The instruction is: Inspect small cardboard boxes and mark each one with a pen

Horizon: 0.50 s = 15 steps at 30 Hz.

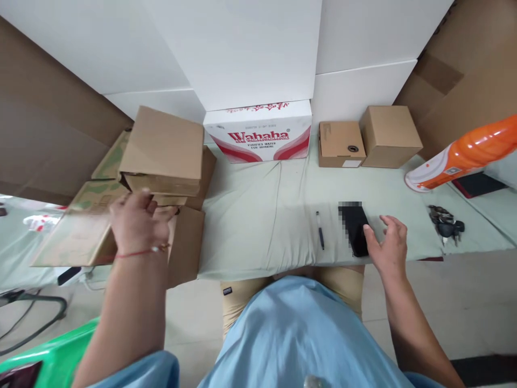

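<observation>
My left hand (139,223) reaches into a stack of brown cardboard boxes (163,153) at the left, its fingers curled against the flap under the top box. My right hand (390,245) rests on the pale green cloth-covered table (258,215), fingers spread, its thumb touching a black phone (355,229). A dark pen (320,230) lies just left of the phone.
A white and red Wahaha carton (260,132) stands at the back centre. Two small brown boxes (369,137) sit to its right. An orange and white bottle (462,156) lies at the far right, with keys (446,223) below it. A green chair (48,355) is at lower left.
</observation>
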Available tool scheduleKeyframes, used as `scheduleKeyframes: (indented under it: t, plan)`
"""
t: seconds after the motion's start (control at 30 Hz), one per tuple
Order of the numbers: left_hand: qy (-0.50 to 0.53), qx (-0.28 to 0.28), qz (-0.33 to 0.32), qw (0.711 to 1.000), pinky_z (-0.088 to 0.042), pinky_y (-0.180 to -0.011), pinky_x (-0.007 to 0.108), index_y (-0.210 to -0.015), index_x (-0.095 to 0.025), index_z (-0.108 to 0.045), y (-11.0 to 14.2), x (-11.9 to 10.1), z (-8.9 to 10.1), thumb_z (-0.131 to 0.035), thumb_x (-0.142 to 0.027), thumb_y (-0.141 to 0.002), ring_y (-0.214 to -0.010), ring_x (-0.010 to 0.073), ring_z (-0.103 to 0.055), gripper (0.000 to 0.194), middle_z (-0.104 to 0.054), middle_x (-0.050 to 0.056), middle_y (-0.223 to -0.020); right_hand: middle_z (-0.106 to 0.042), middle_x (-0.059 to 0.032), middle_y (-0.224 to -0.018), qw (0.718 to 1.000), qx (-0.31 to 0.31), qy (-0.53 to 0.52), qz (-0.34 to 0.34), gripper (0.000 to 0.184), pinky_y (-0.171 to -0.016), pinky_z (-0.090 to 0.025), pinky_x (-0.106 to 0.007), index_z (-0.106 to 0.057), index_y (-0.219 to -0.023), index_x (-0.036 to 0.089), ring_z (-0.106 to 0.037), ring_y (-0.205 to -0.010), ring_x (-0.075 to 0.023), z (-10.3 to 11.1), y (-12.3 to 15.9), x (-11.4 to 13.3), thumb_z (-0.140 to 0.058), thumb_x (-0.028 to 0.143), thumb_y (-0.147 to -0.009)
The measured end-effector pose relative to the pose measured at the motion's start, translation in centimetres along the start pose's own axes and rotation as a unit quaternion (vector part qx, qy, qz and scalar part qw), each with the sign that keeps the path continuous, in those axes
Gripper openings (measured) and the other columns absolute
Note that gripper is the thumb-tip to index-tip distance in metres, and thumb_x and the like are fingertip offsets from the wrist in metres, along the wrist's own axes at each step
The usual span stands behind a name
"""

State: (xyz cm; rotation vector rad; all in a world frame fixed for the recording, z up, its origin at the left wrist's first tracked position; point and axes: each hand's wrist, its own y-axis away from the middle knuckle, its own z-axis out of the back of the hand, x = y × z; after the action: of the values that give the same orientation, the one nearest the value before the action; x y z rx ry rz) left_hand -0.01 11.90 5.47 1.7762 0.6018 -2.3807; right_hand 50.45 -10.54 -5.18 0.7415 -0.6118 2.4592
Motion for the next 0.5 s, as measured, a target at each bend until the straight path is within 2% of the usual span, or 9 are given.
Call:
scheduleKeyframes:
  t: [0.03, 0.07, 0.1, 0.17, 0.23, 0.3, 0.37, 0.4, 0.5]
  plan:
    - [-0.019, -0.053, -0.007, 0.998, -0.062, -0.095, 0.064, -0.102, -0.028, -0.057, 2.6, 0.3, -1.2, -0.069, -0.043, -0.089, -0.118, 0.0331, -0.069, 0.023, -0.072, 0.007, -0.108, -0.054, -0.0259, -0.144, 1.000, -0.005, 0.004, 0.011, 0.060, -0.108, -0.051, -0.061, -0.057, -0.139, 0.014, -0.055, -0.131, -0.0378, 0.1, -0.9, 0.0, -0.062, 0.055, -0.095]
    - [-0.031, -0.051, -0.017, 0.998, -0.059, -0.104, 0.062, -0.109, -0.027, -0.060, 5.4, 0.7, -2.4, -0.067, -0.042, -0.091, -0.122, 0.0310, -0.068, 0.025, -0.072, 0.007, -0.116, -0.054, -0.0267, -0.144, 0.999, -0.011, 0.015, 0.026, 0.062, -0.109, -0.050, -0.062, -0.055, -0.141, 0.014, -0.054, -0.133, -0.0386, 0.1, -2.1, 0.0, -0.062, 0.054, -0.095]
    - [-0.041, -0.028, -0.022, 0.999, -0.057, -0.107, 0.060, -0.108, -0.025, -0.063, 8.4, 1.2, -3.8, -0.071, -0.040, -0.088, -0.116, 0.0295, -0.070, 0.026, -0.073, 0.007, -0.114, -0.054, -0.0284, -0.145, 0.998, -0.021, 0.031, 0.043, 0.065, -0.111, -0.047, -0.064, -0.052, -0.144, 0.012, -0.052, -0.135, -0.0400, 0.2, -3.8, 0.1, -0.063, 0.054, -0.095]
    - [-0.075, 0.077, -0.029, 0.994, -0.057, -0.107, 0.057, -0.096, -0.022, -0.071, 13.7, 2.4, -6.4, -0.072, -0.038, -0.089, -0.111, 0.0294, -0.072, 0.018, -0.075, 0.009, -0.110, -0.051, -0.0335, -0.149, 0.994, -0.042, 0.078, 0.068, 0.079, -0.117, -0.037, -0.070, -0.046, -0.151, 0.007, -0.045, -0.143, -0.0445, 0.3, -8.4, 0.6, -0.067, 0.056, -0.093]
    - [-0.109, 0.155, -0.046, 0.981, -0.058, -0.105, 0.057, -0.092, -0.022, -0.075, 17.6, 3.8, -8.4, -0.071, -0.036, -0.087, -0.112, 0.0315, -0.072, 0.016, -0.076, 0.012, -0.114, -0.044, -0.0401, -0.155, 0.990, -0.048, 0.123, 0.058, 0.098, -0.118, -0.031, -0.071, -0.038, -0.158, -0.001, -0.040, -0.149, -0.0493, 0.4, -14.2, 1.6, -0.070, 0.062, -0.090]
    - [-0.122, 0.197, -0.056, 0.971, -0.058, -0.105, 0.058, -0.092, -0.022, -0.077, 19.8, 5.1, -9.5, -0.074, -0.035, -0.085, -0.112, 0.0337, -0.072, 0.015, -0.076, 0.013, -0.114, -0.032, -0.0477, -0.160, 0.987, -0.017, 0.157, 0.015, 0.120, -0.112, -0.030, -0.073, -0.026, -0.164, -0.006, -0.032, -0.154, -0.0561, 0.3, -20.3, 2.8, -0.069, 0.073, -0.086]
    - [-0.128, 0.209, -0.061, 0.967, -0.057, -0.108, 0.058, -0.096, -0.023, -0.076, 20.7, 6.2, -9.8, -0.075, -0.035, -0.084, -0.116, 0.0349, -0.071, 0.017, -0.076, 0.014, -0.115, -0.010, -0.0616, -0.157, 0.981, 0.034, 0.175, -0.075, 0.138, -0.099, -0.033, -0.076, -0.014, -0.164, -0.015, -0.019, -0.156, -0.0645, 0.0, -25.6, 3.9, -0.068, 0.080, -0.079]
    - [-0.132, 0.206, -0.062, 0.968, -0.056, -0.109, 0.058, -0.100, -0.022, -0.075, 20.8, 6.6, -9.8, -0.076, -0.037, -0.085, -0.118, 0.0350, -0.070, 0.021, -0.075, 0.014, -0.117, -0.004, -0.0659, -0.154, 0.974, 0.066, 0.180, -0.119, 0.145, -0.095, -0.034, -0.076, -0.010, -0.164, -0.018, -0.015, -0.156, -0.0669, -0.2, -27.8, 4.3, -0.069, 0.081, -0.076]
    - [-0.141, 0.159, -0.046, 0.976, -0.061, -0.103, 0.055, -0.122, -0.020, -0.067, 20.2, 7.3, -9.1, -0.073, -0.045, -0.092, -0.119, 0.0331, -0.069, 0.039, -0.069, 0.017, -0.125, -0.004, -0.0743, -0.141, 0.953, 0.137, 0.184, -0.198, 0.152, -0.090, -0.034, -0.076, -0.009, -0.156, -0.029, -0.021, -0.152, -0.0687, -1.3, -32.4, 4.6, -0.072, 0.079, -0.071]
